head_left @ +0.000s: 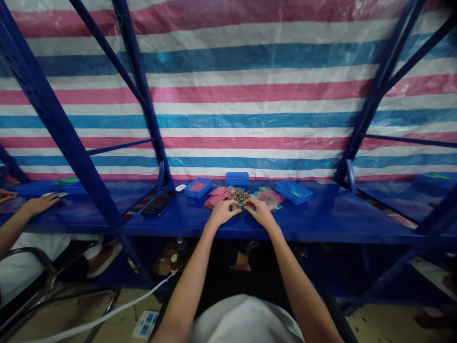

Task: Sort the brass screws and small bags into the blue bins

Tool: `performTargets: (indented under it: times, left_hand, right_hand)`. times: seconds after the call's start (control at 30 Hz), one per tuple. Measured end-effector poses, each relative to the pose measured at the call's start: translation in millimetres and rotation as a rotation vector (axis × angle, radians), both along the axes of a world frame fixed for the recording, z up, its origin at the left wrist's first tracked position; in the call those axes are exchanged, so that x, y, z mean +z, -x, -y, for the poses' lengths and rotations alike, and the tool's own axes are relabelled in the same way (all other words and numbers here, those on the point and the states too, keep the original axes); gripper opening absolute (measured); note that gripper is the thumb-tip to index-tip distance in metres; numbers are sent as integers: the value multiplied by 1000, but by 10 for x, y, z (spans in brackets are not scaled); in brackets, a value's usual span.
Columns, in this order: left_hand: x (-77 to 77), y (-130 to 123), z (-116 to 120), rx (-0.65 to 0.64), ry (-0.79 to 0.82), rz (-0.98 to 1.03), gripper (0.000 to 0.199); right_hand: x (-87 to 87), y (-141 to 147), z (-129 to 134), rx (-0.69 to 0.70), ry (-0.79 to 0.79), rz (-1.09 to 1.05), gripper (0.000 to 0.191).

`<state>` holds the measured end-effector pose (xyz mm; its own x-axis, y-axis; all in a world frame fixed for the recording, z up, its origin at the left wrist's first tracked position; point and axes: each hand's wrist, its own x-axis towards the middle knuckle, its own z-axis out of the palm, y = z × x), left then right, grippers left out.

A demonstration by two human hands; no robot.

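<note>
I'm seeing L hand (223, 213) and R hand (260, 212) curled, fingertips almost meeting at centre; can't tell if they're gripping anything. Pile of small metal parts (240, 195) is sitting just ahead, about equally near both, no clear long axis. Pink bags (217, 197) are lying just left of it.

No readable words, labels, brands or numbers anywhere; any print on the pink packets (217, 191) too small and blurred to make out, likewise the blue marks on the white power strip (144, 325)
</note>
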<state>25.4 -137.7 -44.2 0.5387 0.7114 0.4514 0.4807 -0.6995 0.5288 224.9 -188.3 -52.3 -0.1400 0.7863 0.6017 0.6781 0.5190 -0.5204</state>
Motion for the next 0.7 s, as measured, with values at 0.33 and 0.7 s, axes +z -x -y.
performTargets:
  times: [0.33, 0.7]
  left_hand:
    - [12, 5, -20, -104, -16, 37, 17]
    - [-31, 8, -70, -81, -56, 122, 17]
  right_hand:
    - [72, 63, 75, 88, 2, 30, 10]
    - [32, 136, 72, -78, -111, 200, 10]
